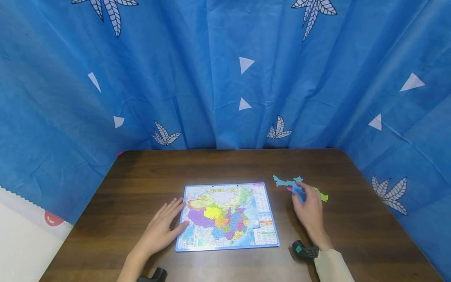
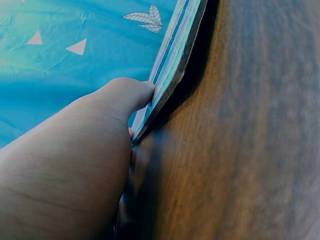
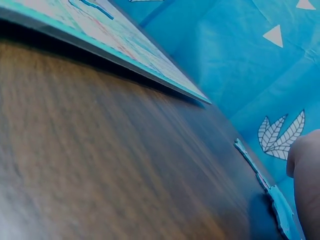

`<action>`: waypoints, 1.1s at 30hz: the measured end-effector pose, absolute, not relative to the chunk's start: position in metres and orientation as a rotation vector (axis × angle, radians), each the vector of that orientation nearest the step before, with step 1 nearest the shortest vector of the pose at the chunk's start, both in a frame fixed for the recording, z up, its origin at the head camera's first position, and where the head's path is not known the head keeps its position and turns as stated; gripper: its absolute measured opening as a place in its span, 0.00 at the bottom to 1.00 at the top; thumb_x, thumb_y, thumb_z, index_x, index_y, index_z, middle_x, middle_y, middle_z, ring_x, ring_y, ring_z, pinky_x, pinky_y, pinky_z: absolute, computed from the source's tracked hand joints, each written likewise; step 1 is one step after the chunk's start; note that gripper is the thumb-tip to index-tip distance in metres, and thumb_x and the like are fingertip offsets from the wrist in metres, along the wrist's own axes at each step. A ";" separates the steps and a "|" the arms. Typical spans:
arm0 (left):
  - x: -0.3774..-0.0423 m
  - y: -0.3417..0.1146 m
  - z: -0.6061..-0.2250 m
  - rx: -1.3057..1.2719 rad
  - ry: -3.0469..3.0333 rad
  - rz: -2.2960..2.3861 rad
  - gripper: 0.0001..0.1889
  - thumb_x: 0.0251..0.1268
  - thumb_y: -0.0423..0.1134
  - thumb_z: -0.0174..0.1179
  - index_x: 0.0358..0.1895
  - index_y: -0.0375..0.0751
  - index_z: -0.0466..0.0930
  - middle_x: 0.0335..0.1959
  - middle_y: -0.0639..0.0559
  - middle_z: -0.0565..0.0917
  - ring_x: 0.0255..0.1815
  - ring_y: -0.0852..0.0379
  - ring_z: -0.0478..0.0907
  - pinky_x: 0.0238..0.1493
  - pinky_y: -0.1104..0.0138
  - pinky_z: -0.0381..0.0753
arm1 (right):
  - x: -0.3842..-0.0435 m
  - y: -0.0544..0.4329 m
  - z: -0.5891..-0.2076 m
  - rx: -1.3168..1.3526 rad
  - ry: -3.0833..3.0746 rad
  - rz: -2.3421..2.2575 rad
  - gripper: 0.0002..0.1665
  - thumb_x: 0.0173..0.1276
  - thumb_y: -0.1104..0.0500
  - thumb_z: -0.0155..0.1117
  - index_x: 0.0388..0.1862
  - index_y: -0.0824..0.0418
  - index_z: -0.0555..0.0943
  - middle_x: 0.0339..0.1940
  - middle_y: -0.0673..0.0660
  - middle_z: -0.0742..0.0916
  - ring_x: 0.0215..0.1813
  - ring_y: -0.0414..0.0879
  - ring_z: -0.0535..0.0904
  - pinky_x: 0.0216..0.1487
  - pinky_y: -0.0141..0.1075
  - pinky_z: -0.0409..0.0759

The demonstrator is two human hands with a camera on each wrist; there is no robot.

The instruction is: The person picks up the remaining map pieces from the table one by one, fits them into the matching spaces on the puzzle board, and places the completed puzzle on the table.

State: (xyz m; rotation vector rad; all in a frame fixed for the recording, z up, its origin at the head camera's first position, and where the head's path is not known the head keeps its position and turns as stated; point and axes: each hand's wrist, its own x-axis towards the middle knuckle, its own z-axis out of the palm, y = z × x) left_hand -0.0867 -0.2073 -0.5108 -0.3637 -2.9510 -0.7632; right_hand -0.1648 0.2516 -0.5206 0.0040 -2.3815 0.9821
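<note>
A blue-edged puzzle board with a colourful map of China [image 1: 227, 243] lies in front of me. My left hand [image 1: 160, 229] rests at its left side with fingers extended along the edge; the left wrist view shows the thumb [image 2: 132, 92] on the border. To the right of the board, my right hand [image 1: 310, 207] holds a blue puzzle piece [image 1: 298, 192] between thumb and index finger, partly covering it. Around this hand lie a long light-blue piece [image 1: 282, 182], a yellow-green piece [image 1: 322, 195] and a sliver of pink piece [image 1: 289, 188].
A brown wooden table [image 1: 148, 168] carries everything. Behind it and along both sides hangs a blue curtain [image 1: 211, 78] with leaf and triangle prints. Black wrist devices [image 1: 304, 250] sit on both wrists.
</note>
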 end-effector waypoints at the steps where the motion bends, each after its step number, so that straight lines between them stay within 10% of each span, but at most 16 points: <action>1: -0.087 -0.207 -0.511 -0.363 -2.949 -0.766 0.37 0.71 0.61 0.61 0.76 0.44 0.70 0.79 0.45 0.67 0.82 0.40 0.59 0.81 0.41 0.53 | -0.165 0.252 -0.521 0.007 -2.382 0.979 0.21 0.67 0.67 0.68 0.58 0.69 0.81 0.55 0.70 0.86 0.57 0.66 0.78 0.59 0.65 0.78; 33: -0.086 -0.207 -0.512 -0.350 -2.946 -0.776 0.38 0.69 0.62 0.62 0.76 0.43 0.71 0.79 0.45 0.67 0.82 0.41 0.59 0.81 0.41 0.52 | -0.198 0.270 -0.522 -0.023 -2.667 0.844 0.39 0.69 0.48 0.71 0.72 0.66 0.71 0.72 0.71 0.75 0.71 0.70 0.66 0.65 0.67 0.71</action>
